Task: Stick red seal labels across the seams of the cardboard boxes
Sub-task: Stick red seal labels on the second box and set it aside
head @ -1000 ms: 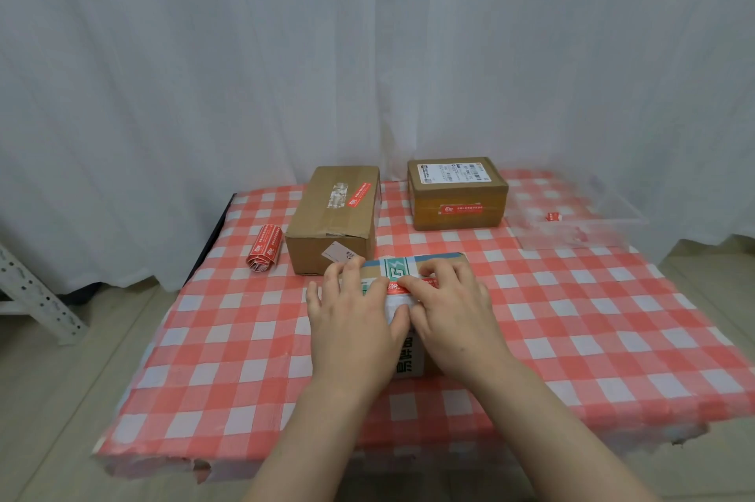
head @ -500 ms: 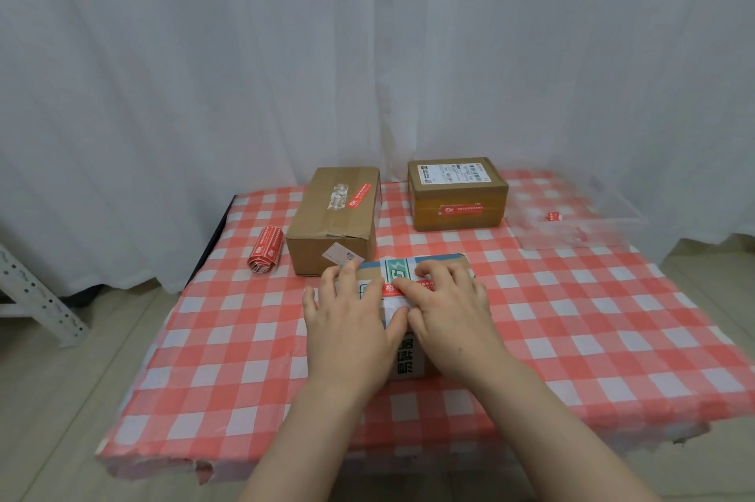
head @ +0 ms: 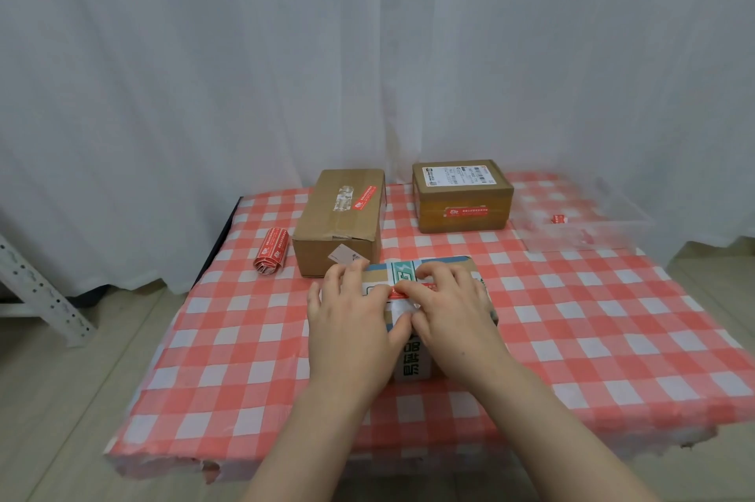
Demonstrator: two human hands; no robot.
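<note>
At the near middle of the checkered table [head: 592,338], two hands are lying side by side on a small printed cardboard box [head: 412,364]: the left hand [head: 351,321] is resting flat with fingers straight, and the right hand [head: 453,309] is pressing its fingertips onto a red seal label [head: 403,292] across the box top. At ten o'clock a roll of red labels [head: 270,256] is lying on the cloth. At eleven o'clock a long brown box [head: 339,223] and at one o'clock a squat brown box [head: 461,195] are standing, each wearing a red label. At two o'clock a clear tray [head: 584,231] is sitting.

Box [head: 410,364] mostly under left hand [head: 351,317], right hand [head: 453,309]; we see label [head: 402,296] only partly, its print unreadable. Tray [head: 588,233] blurred. 2 forearms cut at bottom edge.
</note>
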